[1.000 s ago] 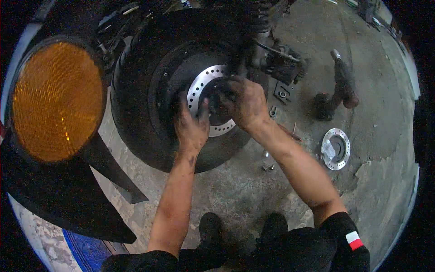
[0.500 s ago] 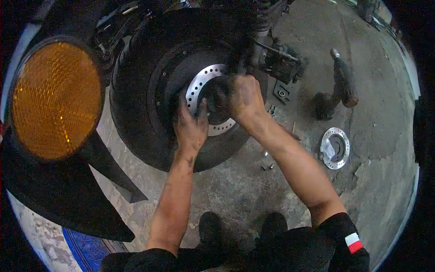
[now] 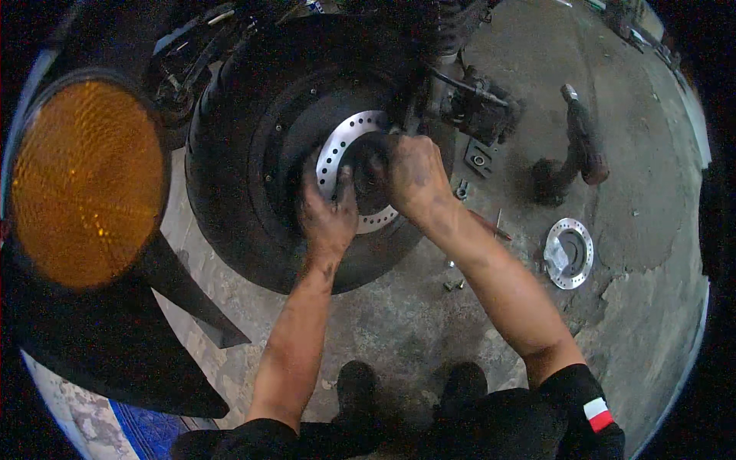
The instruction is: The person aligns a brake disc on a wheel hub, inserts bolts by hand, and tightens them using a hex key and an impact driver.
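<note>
One steady left hand (image 3: 330, 215), fingers spread, should brace the drilled disc (image 3: 335, 162) while the right hand (image 3: 420, 172), fingers curled, grasp unclear, works.

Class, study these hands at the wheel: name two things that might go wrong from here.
The smudged left hand at the perforated disc might leave grime on its face. The small loose metal pieces on the floor beside the wheel could get knocked away and lost.
</note>
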The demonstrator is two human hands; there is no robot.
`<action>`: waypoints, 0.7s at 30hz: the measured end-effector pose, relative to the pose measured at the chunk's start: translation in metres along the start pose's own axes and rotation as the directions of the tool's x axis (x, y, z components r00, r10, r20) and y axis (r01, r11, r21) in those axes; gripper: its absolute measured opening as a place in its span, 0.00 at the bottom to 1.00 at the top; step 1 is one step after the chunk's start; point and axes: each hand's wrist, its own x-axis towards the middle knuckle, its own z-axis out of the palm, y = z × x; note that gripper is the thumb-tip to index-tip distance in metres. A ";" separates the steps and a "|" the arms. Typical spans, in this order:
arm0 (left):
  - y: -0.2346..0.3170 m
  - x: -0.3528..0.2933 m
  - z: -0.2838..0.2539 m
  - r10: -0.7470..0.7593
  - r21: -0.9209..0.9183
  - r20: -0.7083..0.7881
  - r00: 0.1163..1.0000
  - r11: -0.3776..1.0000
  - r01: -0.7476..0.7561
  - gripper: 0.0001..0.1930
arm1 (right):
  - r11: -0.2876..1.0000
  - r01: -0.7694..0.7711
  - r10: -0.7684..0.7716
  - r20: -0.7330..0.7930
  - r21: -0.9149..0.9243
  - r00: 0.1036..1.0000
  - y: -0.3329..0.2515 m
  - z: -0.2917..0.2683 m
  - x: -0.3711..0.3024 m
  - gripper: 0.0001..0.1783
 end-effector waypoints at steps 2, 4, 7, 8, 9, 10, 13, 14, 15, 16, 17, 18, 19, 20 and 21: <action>0.010 0.001 -0.003 -0.011 0.034 0.020 1.000 0.999 0.010 0.27 | 0.999 0.046 -0.046 0.004 -0.011 0.999 0.002 -0.003 0.000 0.09; 0.012 0.002 -0.004 -0.020 0.074 0.034 0.999 0.997 0.018 0.27 | 0.995 0.098 -0.098 0.007 -0.015 0.995 0.000 -0.005 0.001 0.09; 0.005 0.000 -0.002 -0.002 0.089 0.034 0.999 0.996 -0.001 0.29 | 0.997 0.064 -0.064 0.015 -0.032 0.998 -0.006 -0.011 0.003 0.08; 0.003 0.001 -0.002 0.005 0.105 0.044 0.999 0.994 -0.009 0.29 | 0.998 0.031 -0.028 0.058 -0.057 0.998 -0.007 -0.014 0.004 0.08; 0.003 0.001 -0.004 0.013 0.122 0.054 0.998 0.992 -0.019 0.29 | 0.997 0.000 0.008 0.099 -0.081 0.995 -0.010 -0.017 0.006 0.08; 0.003 0.002 -0.005 0.013 0.125 0.055 0.998 0.992 -0.020 0.29 | 0.997 0.000 0.008 0.099 -0.079 0.995 -0.014 -0.020 0.007 0.08; 0.004 0.003 -0.005 -0.033 0.097 0.089 0.995 0.995 0.024 0.29 | 0.983 0.007 0.031 0.202 -0.186 0.979 -0.018 -0.025 0.007 0.08; 0.006 0.002 -0.003 -0.008 0.076 0.060 0.998 0.997 0.004 0.26 | 0.987 0.052 -0.037 0.102 -0.151 0.994 -0.013 -0.022 0.003 0.08; 0.007 0.002 -0.003 0.016 0.059 0.028 0.999 0.998 -0.018 0.23 | 0.988 0.102 -0.103 -0.001 -0.118 0.995 -0.012 -0.020 0.001 0.08; 0.004 0.001 -0.002 0.017 0.060 0.027 0.999 0.998 -0.018 0.23 | 0.988 0.103 -0.104 -0.001 -0.117 0.995 -0.012 -0.018 0.002 0.08; 0.000 0.000 -0.002 0.024 0.053 0.024 0.999 0.998 -0.025 0.23 | 0.994 0.027 -0.021 0.059 -0.101 0.998 -0.012 -0.017 0.003 0.08; 0.000 0.000 -0.003 0.030 0.049 0.021 0.999 0.998 -0.031 0.23 | 0.995 -0.051 0.061 0.121 -0.087 0.991 -0.013 -0.015 0.004 0.07; -0.001 0.000 -0.004 0.029 0.052 0.020 0.999 0.998 -0.030 0.23 | 0.995 -0.050 0.060 0.123 -0.085 0.991 -0.013 -0.015 0.003 0.07; -0.002 0.000 -0.006 0.031 0.066 0.047 0.998 0.997 -0.034 0.26 | 0.996 -0.007 0.016 0.107 -0.084 0.994 -0.012 -0.015 0.003 0.06; -0.001 0.000 -0.006 0.034 0.075 0.074 0.997 0.996 -0.039 0.29 | 0.995 0.036 -0.028 0.090 -0.089 0.996 -0.013 -0.017 0.003 0.06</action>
